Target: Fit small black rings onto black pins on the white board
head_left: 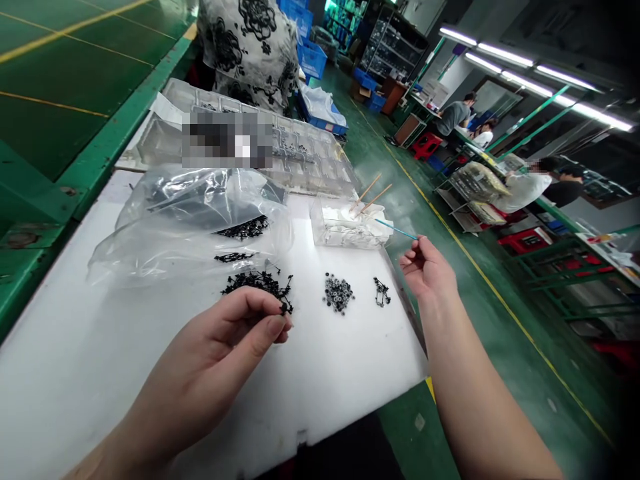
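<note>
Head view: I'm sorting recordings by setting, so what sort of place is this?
Probably a factory assembly workshop: small, spindly black parts lie heaped on a smooth white worktop, blue plastic crates are stacked beyond it, and long white tube lights shine overhead.

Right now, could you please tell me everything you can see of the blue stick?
The blue stick is thin and straight; I cannot tell its material. The right hand pinches one end between thumb and fingers. It lies aslant, its other end pointing at the white material in the clear box; whether that end touches anything, I cannot tell.
</note>
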The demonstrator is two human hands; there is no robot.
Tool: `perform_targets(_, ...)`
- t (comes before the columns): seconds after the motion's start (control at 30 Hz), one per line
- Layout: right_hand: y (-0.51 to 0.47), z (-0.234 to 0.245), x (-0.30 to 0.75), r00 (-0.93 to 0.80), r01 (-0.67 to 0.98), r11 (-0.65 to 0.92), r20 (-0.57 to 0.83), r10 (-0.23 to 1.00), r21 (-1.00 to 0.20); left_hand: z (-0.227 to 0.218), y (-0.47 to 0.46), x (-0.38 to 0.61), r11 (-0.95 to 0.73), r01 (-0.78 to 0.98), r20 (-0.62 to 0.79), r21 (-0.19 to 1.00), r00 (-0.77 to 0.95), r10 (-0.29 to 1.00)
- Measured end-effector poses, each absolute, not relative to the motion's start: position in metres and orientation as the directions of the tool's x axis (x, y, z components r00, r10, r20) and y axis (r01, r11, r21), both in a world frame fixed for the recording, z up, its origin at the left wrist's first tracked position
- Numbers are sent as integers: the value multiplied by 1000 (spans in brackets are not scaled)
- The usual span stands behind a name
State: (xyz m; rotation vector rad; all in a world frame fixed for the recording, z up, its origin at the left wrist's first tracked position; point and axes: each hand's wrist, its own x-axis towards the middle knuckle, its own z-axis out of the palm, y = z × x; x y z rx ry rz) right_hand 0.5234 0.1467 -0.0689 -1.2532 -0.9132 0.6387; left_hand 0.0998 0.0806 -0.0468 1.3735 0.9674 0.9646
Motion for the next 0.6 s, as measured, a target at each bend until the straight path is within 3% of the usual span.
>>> perform_targets(0.2,95,-25,470,576,-243,288,101,811,-926,-42,78,100,13,-8,-10,1000,327,945)
perform_targets(0.3,62,-11,427,575,-326,290,55,816,-900,-41,77,100,41,-56,-20,998,337,941)
perform_targets(0.6,26,-18,373,487,-325,190,8,874,-927,-41,75,101,47,-125,-1,991,347,938)
